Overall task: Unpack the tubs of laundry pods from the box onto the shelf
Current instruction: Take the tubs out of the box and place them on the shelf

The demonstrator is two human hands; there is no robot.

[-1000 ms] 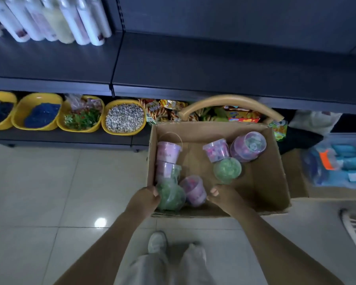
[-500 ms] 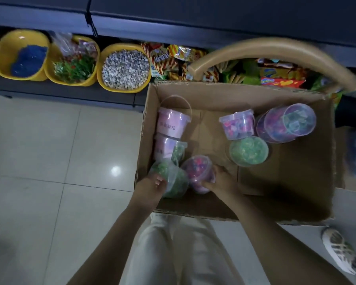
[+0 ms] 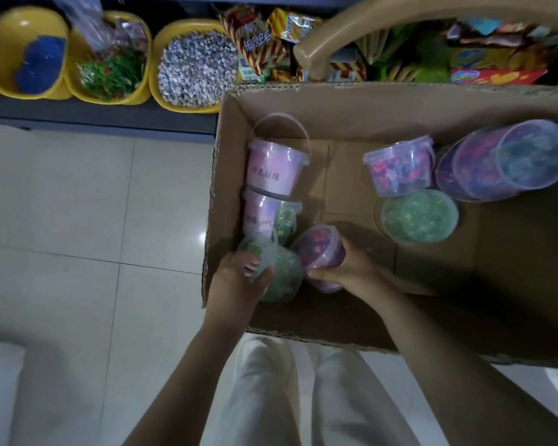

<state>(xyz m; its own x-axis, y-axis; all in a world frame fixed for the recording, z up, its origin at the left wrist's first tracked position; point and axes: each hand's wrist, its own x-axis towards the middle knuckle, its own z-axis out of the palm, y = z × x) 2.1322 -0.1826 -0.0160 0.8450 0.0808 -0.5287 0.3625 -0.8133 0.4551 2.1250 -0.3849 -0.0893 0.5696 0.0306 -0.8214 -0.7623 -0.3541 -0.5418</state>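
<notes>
Looking down into an open cardboard box (image 3: 368,104) on a tiled floor (image 3: 78,220), both hands are in its near left corner. The left hand (image 3: 239,278) curls its fingers round a green tub (image 3: 284,281). The right hand (image 3: 351,268) is wrapped round a purple tub (image 3: 319,249) just beside it. Two pink tubs (image 3: 274,169) sit behind them along the left wall. Three more tubs (image 3: 419,217) are grouped at the far right. Yellow bowls (image 3: 187,66) line a low shelf (image 3: 110,115) beyond.

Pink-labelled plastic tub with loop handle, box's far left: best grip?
Hook its loop handle from above: it arcs clear of the pink-labelled plastic tub's lid, while the body is hemmed by the cardboard box wall and a second tub.
</notes>
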